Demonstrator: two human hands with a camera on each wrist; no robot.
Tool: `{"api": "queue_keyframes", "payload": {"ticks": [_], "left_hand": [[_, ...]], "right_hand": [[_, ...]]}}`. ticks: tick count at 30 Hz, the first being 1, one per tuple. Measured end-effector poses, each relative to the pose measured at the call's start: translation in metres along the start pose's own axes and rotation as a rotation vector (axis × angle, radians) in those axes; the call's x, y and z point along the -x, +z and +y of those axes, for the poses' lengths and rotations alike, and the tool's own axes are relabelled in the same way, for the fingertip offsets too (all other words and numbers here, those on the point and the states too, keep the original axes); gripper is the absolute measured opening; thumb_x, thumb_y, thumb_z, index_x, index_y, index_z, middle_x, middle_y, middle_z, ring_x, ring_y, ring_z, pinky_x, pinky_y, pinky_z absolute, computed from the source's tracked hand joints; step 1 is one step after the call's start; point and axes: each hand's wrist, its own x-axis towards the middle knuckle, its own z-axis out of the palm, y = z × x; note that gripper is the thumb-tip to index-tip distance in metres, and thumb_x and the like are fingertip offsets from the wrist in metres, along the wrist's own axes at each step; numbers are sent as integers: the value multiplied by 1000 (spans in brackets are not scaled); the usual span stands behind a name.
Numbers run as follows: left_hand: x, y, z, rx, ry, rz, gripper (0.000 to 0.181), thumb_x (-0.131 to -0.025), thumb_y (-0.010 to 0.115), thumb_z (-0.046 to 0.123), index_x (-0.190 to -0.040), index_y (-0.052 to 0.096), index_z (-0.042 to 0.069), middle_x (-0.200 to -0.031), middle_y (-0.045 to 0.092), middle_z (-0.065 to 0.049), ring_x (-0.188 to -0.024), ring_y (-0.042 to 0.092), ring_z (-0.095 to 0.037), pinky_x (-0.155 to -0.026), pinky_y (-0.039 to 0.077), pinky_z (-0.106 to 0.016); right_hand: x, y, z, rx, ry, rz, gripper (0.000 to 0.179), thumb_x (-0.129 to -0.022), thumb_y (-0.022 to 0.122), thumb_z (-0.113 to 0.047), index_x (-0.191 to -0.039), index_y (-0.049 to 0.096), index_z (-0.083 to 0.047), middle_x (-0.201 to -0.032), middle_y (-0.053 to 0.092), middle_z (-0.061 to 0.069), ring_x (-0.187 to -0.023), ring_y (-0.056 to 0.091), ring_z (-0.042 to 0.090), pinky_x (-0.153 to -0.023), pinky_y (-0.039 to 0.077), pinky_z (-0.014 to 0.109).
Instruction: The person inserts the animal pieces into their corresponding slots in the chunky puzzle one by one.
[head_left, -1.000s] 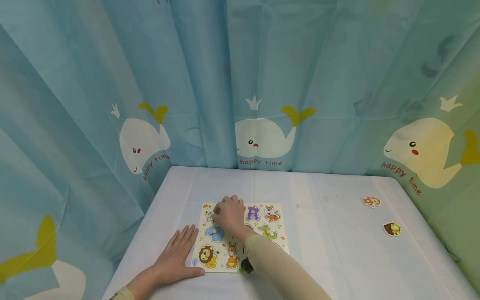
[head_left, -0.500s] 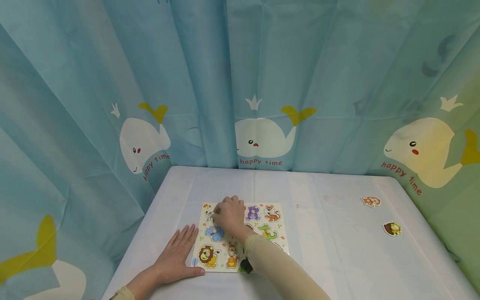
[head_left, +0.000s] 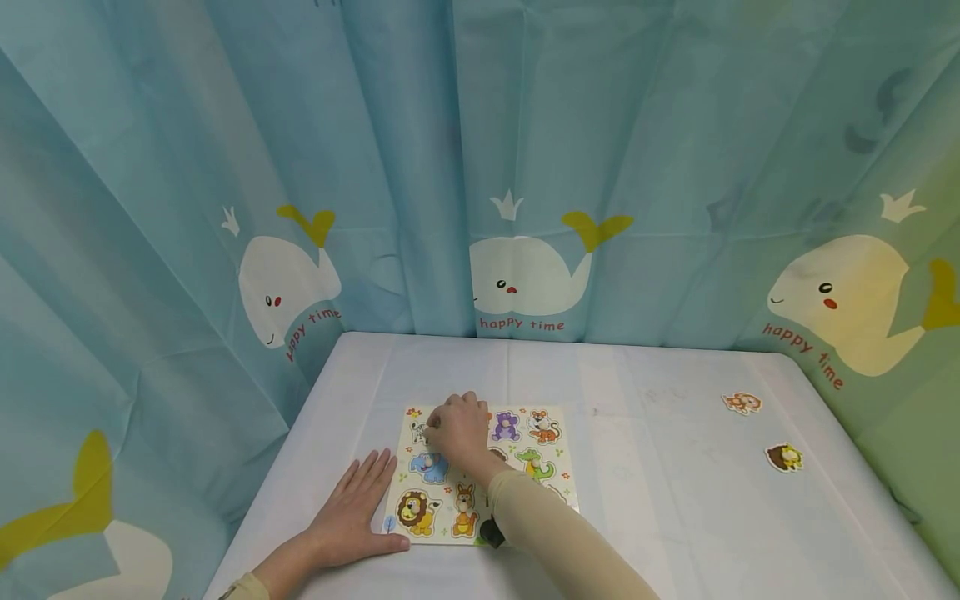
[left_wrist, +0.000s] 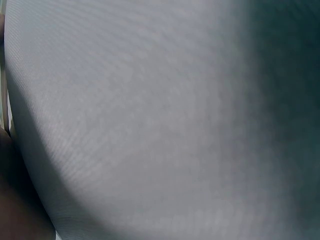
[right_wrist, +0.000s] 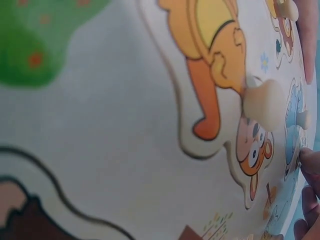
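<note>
A pale animal knob-puzzle board (head_left: 444,512) lies on the white table. My right hand (head_left: 461,429) reaches over its top left part, with curled fingers pinching at the zebra piece (head_left: 418,432); the hand hides part of that piece. In the right wrist view, those fingers (right_wrist: 311,162) appear at the right edge, beyond the blue elephant piece (right_wrist: 292,122). The kangaroo piece (right_wrist: 215,55) with its round knob is close to that camera. My left hand (head_left: 352,512) lies flat with spread fingers at the board's left side, the thumb at its lower left corner.
Two loose puzzle pieces, a monkey (head_left: 742,403) and a brown-and-yellow animal (head_left: 784,457), lie on the table's right side. Lion (head_left: 416,512), bear (head_left: 506,427), tiger (head_left: 543,427) and crocodile (head_left: 536,463) sit on the board. A blue whale-print curtain (head_left: 405,167) surrounds the table.
</note>
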Motion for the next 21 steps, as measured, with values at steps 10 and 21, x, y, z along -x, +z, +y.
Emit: {"api": "queue_keyframes", "payload": {"ticks": [10,21], "left_hand": [[1,2,-2,17,27,38,123,-76,67,80,-161,27,2,-168,22,-17,-155,13,-38,-125,3,-52],[0,5,-4,10,-5,35,126,-73,67,83,-162,27,4,-169,19,-13,-156,12,-34,-120,-16,-26]], "right_hand": [[1,2,1,-25,24,7,13,-86,83,-36,-81,82,-24,-77,57,-11,-81,44,15,-74,37,35],[0,3,0,-11,31,-4,13,-86,82,-36,-81,82,-25,-76,55,-12,-81,43,14,-76,38,36]]}}
